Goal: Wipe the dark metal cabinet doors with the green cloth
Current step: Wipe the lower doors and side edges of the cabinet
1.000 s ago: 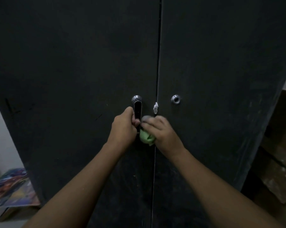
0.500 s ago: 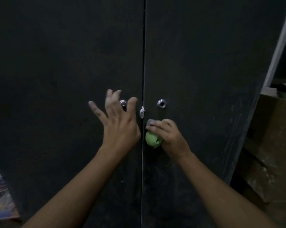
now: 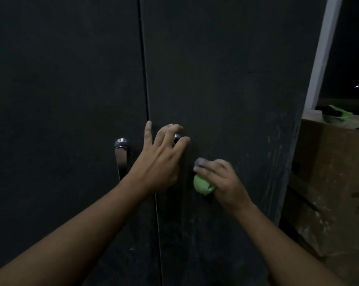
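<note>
Two dark metal cabinet doors fill the view: the left door [image 3: 61, 100] and the right door [image 3: 236, 79], split by a thin vertical seam. A chrome lever handle [image 3: 121, 157] sits on the left door. My left hand [image 3: 160, 159] is spread across the seam, its fingertips over the round chrome lock [image 3: 177, 137] on the right door. My right hand [image 3: 221, 180] grips the balled-up green cloth [image 3: 203, 185] and holds it against the right door, just below the lock.
A brown cardboard box [image 3: 335, 182] stands close to the right of the cabinet, with a green and dark object [image 3: 337, 113] on top. A white post [image 3: 320, 58] rises behind it.
My left hand let go of the lever handle and moved right across the seam onto the lock. My right hand with the cloth shifted right along the right door. The camera swung right.
</note>
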The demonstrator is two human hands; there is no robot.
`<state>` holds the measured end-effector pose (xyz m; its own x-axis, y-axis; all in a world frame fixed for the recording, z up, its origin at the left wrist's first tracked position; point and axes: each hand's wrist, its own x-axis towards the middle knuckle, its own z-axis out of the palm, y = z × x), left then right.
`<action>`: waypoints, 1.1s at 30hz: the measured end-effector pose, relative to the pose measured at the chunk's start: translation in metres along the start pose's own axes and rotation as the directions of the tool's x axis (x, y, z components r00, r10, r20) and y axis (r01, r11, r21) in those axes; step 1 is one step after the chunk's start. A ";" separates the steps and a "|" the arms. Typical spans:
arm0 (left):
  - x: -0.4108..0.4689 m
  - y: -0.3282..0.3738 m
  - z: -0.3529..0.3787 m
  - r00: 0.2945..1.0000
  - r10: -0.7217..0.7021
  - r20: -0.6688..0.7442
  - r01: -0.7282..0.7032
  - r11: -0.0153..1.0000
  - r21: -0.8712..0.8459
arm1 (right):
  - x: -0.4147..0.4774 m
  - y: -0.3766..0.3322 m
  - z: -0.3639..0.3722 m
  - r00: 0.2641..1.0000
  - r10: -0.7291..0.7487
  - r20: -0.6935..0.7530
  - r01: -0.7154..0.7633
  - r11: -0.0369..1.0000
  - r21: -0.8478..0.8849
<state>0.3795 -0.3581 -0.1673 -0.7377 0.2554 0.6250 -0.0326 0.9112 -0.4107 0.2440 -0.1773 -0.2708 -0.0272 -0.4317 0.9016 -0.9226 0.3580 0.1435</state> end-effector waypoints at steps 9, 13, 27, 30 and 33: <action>0.034 0.017 0.012 0.993 0.081 -0.087 -0.077 0.996 0.052 | 0.046 0.028 -0.039 0.688 0.621 -0.376 -0.655 0.754 0.050; 0.051 0.024 0.017 0.988 0.090 -0.129 -0.085 0.995 0.044 | 0.038 0.021 -0.030 0.798 0.564 -0.210 -0.586 0.808 -0.055; 0.091 0.054 0.041 0.966 0.117 -0.229 -0.102 0.992 0.078 | 0.023 0.095 -0.059 0.770 0.561 -0.304 -0.604 0.794 -0.065; 0.092 0.055 0.047 0.960 0.107 -0.259 -0.087 0.992 0.089 | 0.052 0.121 -0.080 0.583 0.685 -0.436 -0.714 0.688 0.127; 0.092 0.054 0.052 0.950 0.122 -0.288 -0.087 0.988 0.131 | 0.061 0.138 -0.088 0.529 0.693 -0.490 -0.730 0.666 0.154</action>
<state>0.2748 -0.3024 -0.1668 -0.5103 0.4470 0.7346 -0.0562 0.8351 -0.5472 0.1489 -0.0813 -0.1600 -0.4656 0.4251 0.7762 -0.6538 0.4260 -0.6254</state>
